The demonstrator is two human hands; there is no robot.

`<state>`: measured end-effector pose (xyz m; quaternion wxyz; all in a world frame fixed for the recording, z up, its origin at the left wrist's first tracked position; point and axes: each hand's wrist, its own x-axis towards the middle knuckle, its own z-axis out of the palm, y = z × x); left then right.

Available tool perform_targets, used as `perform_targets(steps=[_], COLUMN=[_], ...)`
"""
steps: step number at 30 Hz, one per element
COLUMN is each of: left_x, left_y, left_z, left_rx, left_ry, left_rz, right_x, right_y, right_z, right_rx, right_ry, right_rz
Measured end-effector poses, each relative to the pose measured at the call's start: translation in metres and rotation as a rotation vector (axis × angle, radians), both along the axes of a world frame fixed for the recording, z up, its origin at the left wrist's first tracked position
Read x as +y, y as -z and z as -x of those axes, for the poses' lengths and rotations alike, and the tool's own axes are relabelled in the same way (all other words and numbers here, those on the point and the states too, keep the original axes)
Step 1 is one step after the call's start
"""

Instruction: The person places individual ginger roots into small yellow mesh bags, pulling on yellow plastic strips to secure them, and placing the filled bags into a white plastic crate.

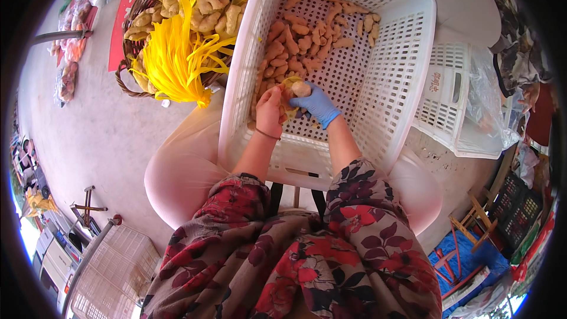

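My left hand (269, 110), bare with a band at the wrist, pinches the edge of a yellow mesh bag (290, 86) over a white plastic crate (381, 93). My right hand (316, 103), in a blue glove, grips a pale piece of ginger (301, 89) at the bag's mouth. How much the bag holds is hidden by my fingers. Loose ginger pieces (305, 44) lie on the crate's perforated floor, mostly at its left side. Left of the crate, a wicker basket (126, 71) bears filled mesh bags of ginger (206, 2) and a bundle of yellow mesh bags (170, 57).
The crate stands between my knees. Another white crate (447, 93) with clear plastic sheeting (485, 102) is at the right, near another person's hand (529, 97). A red sign (119, 31) with writing lies behind the basket. Stacked crates (115, 270) are at lower left.
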<state>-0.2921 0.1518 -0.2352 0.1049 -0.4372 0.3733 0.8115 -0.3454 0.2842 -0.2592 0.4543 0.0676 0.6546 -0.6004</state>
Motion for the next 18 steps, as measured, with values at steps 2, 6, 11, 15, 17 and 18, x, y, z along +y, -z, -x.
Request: perform_targets(steps=[2,6,11,15,17,18], left_x=[0.004,-0.002,-0.036,-0.062,-0.067,-0.066], left_y=[0.003,-0.027,-0.080,-0.105,-0.109,-0.113], left_z=[-0.006,-0.026,-0.034,-0.041,-0.050,-0.054], left_rx=[-0.039,0.030,0.137,0.192,0.205,0.219], left_ry=[0.068,0.151,0.071,0.127,0.133,0.131], left_rz=[0.098,0.113,0.093,0.103,0.100,0.091], right_x=[-0.028,-0.047,-0.026,0.015,0.030,0.036], right_y=[-0.005,-0.017,-0.108,-0.132,-0.147,-0.156], right_z=[-0.015,-0.040,-0.042,-0.052,-0.071,-0.078], right_rx=[0.178,0.491,0.498,0.587,0.733,0.784], right_ry=[-0.184,-0.719,-0.816,-0.634,-0.414,-0.349], right_rz=[-0.450,-0.776,-0.815,-0.689,-0.529,-0.511])
